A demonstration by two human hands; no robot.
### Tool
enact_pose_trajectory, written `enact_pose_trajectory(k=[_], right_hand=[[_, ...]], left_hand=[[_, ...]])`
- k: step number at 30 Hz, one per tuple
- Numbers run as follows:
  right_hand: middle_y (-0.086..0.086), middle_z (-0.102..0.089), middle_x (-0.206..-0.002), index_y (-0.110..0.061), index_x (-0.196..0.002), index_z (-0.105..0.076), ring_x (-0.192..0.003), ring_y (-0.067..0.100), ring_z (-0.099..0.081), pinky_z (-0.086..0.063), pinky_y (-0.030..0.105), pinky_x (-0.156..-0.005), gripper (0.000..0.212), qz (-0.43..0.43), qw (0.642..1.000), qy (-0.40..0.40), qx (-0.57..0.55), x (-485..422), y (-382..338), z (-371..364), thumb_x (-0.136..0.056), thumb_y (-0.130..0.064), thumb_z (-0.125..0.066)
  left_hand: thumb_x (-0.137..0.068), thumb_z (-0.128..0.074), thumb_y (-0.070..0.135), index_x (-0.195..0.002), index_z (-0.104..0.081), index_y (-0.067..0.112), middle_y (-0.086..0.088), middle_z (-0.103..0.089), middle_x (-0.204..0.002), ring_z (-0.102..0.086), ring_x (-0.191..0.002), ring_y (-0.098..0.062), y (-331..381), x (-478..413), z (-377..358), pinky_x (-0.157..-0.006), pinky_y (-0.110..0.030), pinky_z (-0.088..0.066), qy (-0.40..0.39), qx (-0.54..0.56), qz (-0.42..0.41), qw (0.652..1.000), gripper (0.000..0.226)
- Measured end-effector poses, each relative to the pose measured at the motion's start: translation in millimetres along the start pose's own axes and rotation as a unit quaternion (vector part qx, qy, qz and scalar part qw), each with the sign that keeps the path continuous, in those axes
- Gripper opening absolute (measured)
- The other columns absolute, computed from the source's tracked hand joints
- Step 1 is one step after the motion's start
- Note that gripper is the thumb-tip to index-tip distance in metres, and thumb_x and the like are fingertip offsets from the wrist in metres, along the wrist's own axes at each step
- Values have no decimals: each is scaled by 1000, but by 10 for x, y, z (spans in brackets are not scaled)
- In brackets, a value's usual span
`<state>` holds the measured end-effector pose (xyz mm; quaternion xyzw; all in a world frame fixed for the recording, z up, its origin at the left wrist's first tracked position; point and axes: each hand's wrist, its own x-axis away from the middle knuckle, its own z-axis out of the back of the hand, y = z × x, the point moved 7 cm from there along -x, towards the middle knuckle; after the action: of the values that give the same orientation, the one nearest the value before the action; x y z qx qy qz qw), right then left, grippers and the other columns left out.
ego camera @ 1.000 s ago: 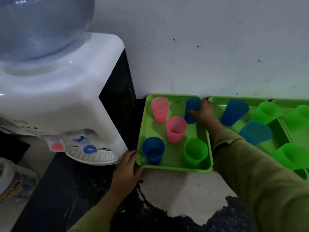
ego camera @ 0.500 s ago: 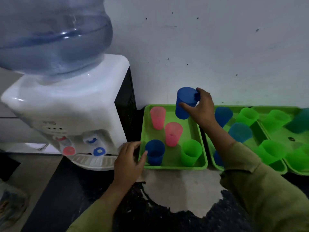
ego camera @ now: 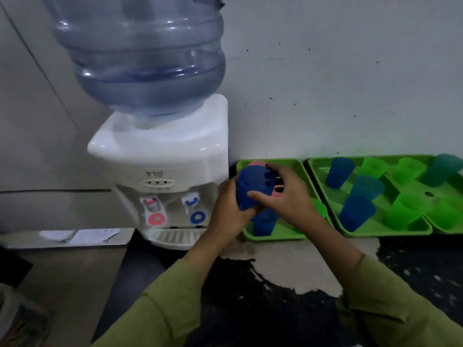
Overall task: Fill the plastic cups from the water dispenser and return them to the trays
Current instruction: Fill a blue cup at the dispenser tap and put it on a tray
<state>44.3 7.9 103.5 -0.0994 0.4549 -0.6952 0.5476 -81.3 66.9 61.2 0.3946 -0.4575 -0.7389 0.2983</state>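
A blue plastic cup (ego camera: 250, 189) is held upside down in the air above the left green tray (ego camera: 273, 237), just right of the white water dispenser (ego camera: 162, 166). My left hand (ego camera: 226, 211) grips it from the left and below. My right hand (ego camera: 283, 196) wraps it from the right, fingers across its top. Another blue cup (ego camera: 264, 224), parts of pink cups (ego camera: 278, 190) and a green cup (ego camera: 319, 207) stand on that tray behind my hands. The dispenser's blue tap (ego camera: 191, 199) and red tap (ego camera: 152, 204) sit over a white drip tray (ego camera: 175, 237).
Two more green trays (ego camera: 390, 230) to the right hold several upside-down blue, teal and green cups. A large water bottle (ego camera: 142, 53) sits on the dispenser. The wall stands close behind. Papers (ego camera: 82, 235) lie on a lower ledge at left. The dark counter has a worn pale patch.
My right hand carried the blue cup down and left from above the tray's back. My left hand left the tray's corner and rose to take the cup too. The camera tilted up.
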Motion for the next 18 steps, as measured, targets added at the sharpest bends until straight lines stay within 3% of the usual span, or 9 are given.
enact_pose_trajectory(k=[6, 8, 10, 14, 18], right_hand=[[-1, -56, -119, -16, -132, -46, -109, 13, -55, -45, 25, -90, 81, -5, 999, -18, -37, 281, -361, -501, -69, -65, -60], [-7, -52, -117, -20, -132, -43, -110, 12, -52, -44, 28, -92, 69, -2, 999, -1, -40, 309, -459, -660, -77, -57, -62], [-2, -47, -130, -21, -138, -34, -121, 15, -45, -42, 36, -101, 70, -12, 999, 8, -36, 310, -495, -792, -80, -46, -66], [8, -31, -149, -12, -146, -18, -136, 24, -31, -35, 39, -109, 85, -29, 999, 21, -28, 279, -557, -1000, -81, -37, -68], [8, -29, -149, -8, -146, -14, -137, 23, -30, -34, 31, -106, 87, -37, 998, 48, -33, 266, -599, -1116, -81, -27, -69]], left_hand=[[-68, -79, 41, -118, -41, 40, 26, -53, -107, -53, -92, 18, -345, 503, 561, -66, 0, -44, -4, -22, 82, 996, 63], [-68, -79, 43, -118, -41, 39, 28, -51, -108, -51, -91, 20, -503, 693, 759, -67, 0, -44, -9, -35, 96, 995, 63], [-66, -80, 44, -117, -43, 37, 29, -51, -108, -51, -91, 19, -684, 882, 914, -66, 0, -44, -7, -37, 126, 991, 64], [-60, -82, 46, -112, -47, 36, 22, -56, -106, -54, -88, 8, -1090, 1170, 1260, -60, -7, -46, 23, -62, 189, 980, 63], [-61, -84, 38, -119, -53, 20, 0, -61, -119, -57, -98, -12, -1528, 1294, 1606, -78, -27, -49, 63, -77, 255, 962, 68]])
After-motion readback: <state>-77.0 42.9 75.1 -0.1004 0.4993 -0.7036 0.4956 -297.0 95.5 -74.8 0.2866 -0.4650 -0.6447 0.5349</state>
